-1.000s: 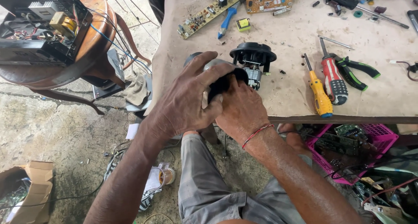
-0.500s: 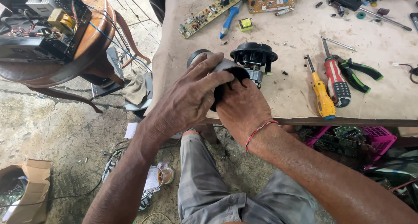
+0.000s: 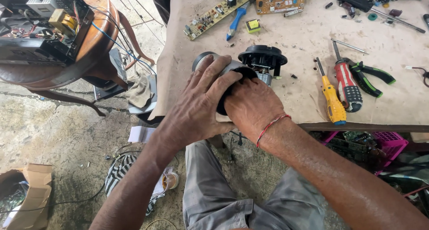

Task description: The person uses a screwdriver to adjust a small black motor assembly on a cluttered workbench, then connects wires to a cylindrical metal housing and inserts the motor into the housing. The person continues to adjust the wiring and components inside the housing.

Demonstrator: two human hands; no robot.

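A grey-and-black cylindrical motor part (image 3: 213, 62) is gripped at the near edge of the workbench (image 3: 402, 105): the left hand (image 3: 196, 107) is wrapped over its top, the right hand (image 3: 251, 107) clasped on its near end. Circuit boards are held in the pink crate (image 3: 393, 143) beneath the bench; tangled wires are seen in the cardboard box (image 3: 31, 198).

Both hands (image 3: 223, 107) at near edge of table (image 3: 402, 56), wrapped round cylindrical housing (image 3: 210, 60). Round motor part (image 3: 262, 56) just behind. Two screwdrivers (image 3: 333, 100) and pliers (image 3: 368, 76) toward right, near front edge. Circuit boards (image 3: 214, 16) along far edge. Crate (image 3: 393, 143) under table's right end.
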